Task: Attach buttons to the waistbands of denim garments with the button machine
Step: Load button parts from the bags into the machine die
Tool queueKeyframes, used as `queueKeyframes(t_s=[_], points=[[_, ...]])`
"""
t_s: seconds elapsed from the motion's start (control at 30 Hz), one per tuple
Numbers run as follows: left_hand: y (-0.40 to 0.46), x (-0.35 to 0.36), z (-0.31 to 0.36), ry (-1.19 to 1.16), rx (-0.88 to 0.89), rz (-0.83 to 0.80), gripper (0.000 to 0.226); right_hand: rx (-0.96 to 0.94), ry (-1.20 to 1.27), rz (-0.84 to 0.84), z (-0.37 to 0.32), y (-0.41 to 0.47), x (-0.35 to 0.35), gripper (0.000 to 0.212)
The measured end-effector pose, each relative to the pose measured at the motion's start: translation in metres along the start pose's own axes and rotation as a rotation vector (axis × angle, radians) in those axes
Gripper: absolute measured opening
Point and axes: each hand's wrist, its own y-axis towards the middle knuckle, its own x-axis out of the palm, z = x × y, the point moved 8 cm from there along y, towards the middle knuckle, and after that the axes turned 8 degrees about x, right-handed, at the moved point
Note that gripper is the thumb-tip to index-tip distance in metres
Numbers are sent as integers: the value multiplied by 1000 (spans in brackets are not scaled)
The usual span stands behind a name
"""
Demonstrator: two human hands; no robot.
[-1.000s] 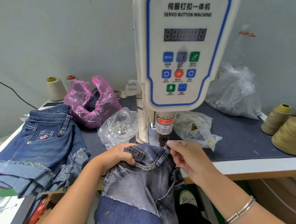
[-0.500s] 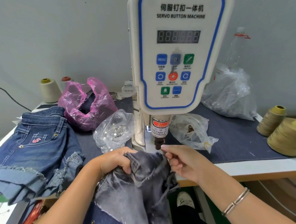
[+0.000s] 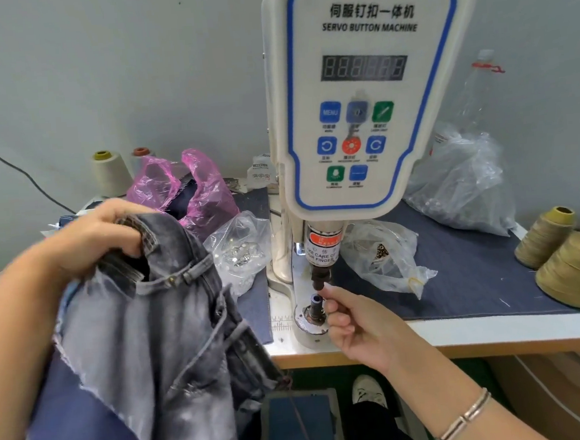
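A plain pale grey wall (image 3: 100, 78) rises behind a white-topped desk (image 3: 478, 330) with a wooden front edge; a dark cable (image 3: 10, 162) crosses the wall.

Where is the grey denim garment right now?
In the head view, the grey denim garment hangs at lower left, off the table edge, gripped at its waistband by the left hand, left of the button machine and clear of its punch.

Illumination is even, diffuse and bright; shadows are faint; the source is possibly overhead. The left hand (image 3: 92, 238) and grey denim garment (image 3: 159, 332) show motion blur; wide-angle distortion bends the edges.
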Motion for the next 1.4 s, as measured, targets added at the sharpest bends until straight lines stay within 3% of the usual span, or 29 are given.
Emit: queueKeyframes(t_s=[0.1,0.17,0.23,0.37,0.43,0.63,0.73,0.83,0.9,1.0,1.13,1.23,1.3,1.4], points=[[19,-46,-8,584,-50,75,30,2,47,-26,1,-2,4,12],[27,-72,-11,1005,-117,215,34,0,65,-43,2,-4,6,13],[30,-86,-5,1288,-106,360,24,2,87,-61,3,-6,8,20],[28,-101,9,1369,18,706,13,14,170,-94,8,-9,12,28],[27,-90,7,1452,6,788,16,30,228,-104,11,-10,14,24],[43,-12,-54,1558,-89,473,36,51,379,-114,13,-15,18,23],[50,20,-59,1449,122,344,45,48,381,-99,11,-16,18,22],[51,58,-50,1325,478,142,33,62,388,-104,10,-16,19,16],[52,78,-55,1234,555,-20,24,72,394,-123,11,-15,20,12],[58,87,-70,1179,500,-124,17,62,349,-156,10,-14,18,14],[70,86,-87,1258,353,-155,26,-70,51,-135,-4,-10,3,20],[77,90,-92,1302,269,-152,24,-230,-162,39,-31,-3,-21,20],[79,93,-94,1297,238,-139,20,-317,-190,185,-53,1,-43,17],[81,92,-96,1273,197,-128,20,-367,-175,271,-69,5,-66,16]])
